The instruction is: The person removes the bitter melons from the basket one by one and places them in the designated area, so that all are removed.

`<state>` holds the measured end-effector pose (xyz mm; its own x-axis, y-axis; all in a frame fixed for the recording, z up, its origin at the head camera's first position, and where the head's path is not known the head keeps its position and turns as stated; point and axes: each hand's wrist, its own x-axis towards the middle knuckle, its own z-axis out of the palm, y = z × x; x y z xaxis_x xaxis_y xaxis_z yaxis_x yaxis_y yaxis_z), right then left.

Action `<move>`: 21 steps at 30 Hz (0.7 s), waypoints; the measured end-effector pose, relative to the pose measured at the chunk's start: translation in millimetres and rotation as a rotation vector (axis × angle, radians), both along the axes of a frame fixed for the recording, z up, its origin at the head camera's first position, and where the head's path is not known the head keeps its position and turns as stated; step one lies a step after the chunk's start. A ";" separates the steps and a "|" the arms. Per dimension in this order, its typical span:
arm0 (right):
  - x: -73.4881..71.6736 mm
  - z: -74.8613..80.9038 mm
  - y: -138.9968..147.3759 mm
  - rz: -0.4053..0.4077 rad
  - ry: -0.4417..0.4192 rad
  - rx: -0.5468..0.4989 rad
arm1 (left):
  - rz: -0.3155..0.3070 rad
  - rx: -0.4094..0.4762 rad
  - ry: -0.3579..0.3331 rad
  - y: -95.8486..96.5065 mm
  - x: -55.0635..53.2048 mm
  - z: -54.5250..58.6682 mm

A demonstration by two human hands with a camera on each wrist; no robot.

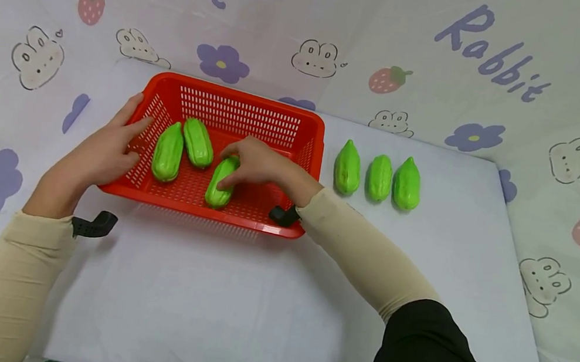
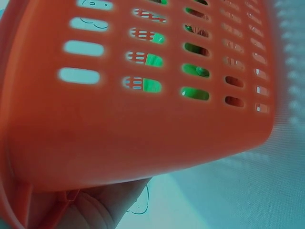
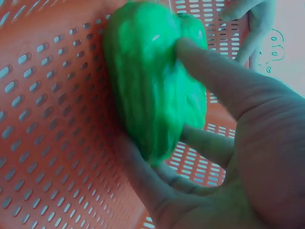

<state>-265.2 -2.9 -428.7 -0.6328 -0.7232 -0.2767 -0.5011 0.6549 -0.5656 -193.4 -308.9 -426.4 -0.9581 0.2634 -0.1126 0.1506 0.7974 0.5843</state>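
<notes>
The red basket (image 1: 234,110) between the hands is looking like perforated, slightly glossy plastic. The green gourds (image 1: 168,152) inside are shining smooth and waxy. Printed cloth (image 1: 440,61) is lying matt beyond.

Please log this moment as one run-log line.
left hand: rests on red basket | right hand: grips green gourd in basket

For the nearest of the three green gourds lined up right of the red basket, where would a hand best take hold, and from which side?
The nearest green gourd lies flat on the sheet, pointed tip away from the person, beside the red basket. Probably best gripped across its wide middle, coming from above with thumb and fingers on its long sides. The gaps to the basket wall and to the middle gourd look narrow, so fingers should go in steeply.
</notes>
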 end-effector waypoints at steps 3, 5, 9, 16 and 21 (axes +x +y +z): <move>-1.4 -1.2 0.4 -0.016 0.013 0.008 | 0.002 -0.002 0.001 0.8 0.4 0.1; -1.6 -1.1 0.7 -0.032 0.005 -0.008 | 0.006 -0.004 0.001 1.5 0.6 0.4; -1.2 -1.2 1.6 -0.064 -0.014 -0.038 | 0.005 -0.010 0.002 1.8 0.0 -0.1; -0.4 0.0 2.1 -0.051 -0.001 -0.020 | 0.006 -0.013 0.001 1.5 -0.1 -0.9; 0.5 -0.6 1.7 -0.030 0.014 0.005 | 0.005 -0.027 0.000 1.2 0.8 -1.1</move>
